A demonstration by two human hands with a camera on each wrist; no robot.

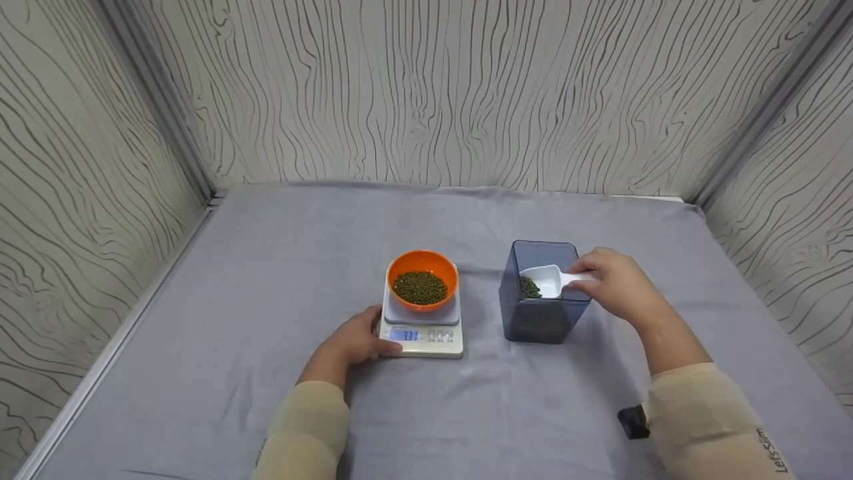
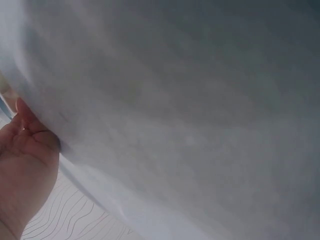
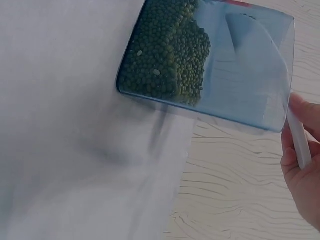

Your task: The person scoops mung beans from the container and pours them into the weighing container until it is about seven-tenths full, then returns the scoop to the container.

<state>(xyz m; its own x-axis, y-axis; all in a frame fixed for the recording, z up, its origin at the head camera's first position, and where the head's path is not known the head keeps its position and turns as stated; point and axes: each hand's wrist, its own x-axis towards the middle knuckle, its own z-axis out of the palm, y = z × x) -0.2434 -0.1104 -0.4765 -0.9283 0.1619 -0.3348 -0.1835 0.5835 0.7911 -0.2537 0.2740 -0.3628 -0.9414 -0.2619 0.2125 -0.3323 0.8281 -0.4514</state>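
What's worrying me first is the white scoop (image 1: 550,281). The right hand (image 1: 616,283) is pinching it by the handle, and that handle is crossing the rim of the blue-tinted plastic container (image 1: 538,323) while the scoop's head is sitting inside. If it were catching the rim on a lift, it could be flicking mung beans (image 3: 165,55) onto the grey cloth (image 1: 300,253) covering the bench. The container is standing upright with no hand steadying it, so a hard pull against its wall could be tipping it.

Meanwhile the left hand (image 1: 353,339) is gripping the kitchen scale (image 1: 430,349) at its near left corner, the thumb lying beside the lit display (image 1: 404,335). Should that thumb be pressing down, I'm guessing the reading could be coming out wrong. A tug there could also be sliding the orange bowl (image 1: 443,267), which is resting on the weighing platform with a heap of beans (image 1: 418,290) in it. Bare cloth is lying between scale and container, so an overfull or tilted scoop could be dropping beans there.
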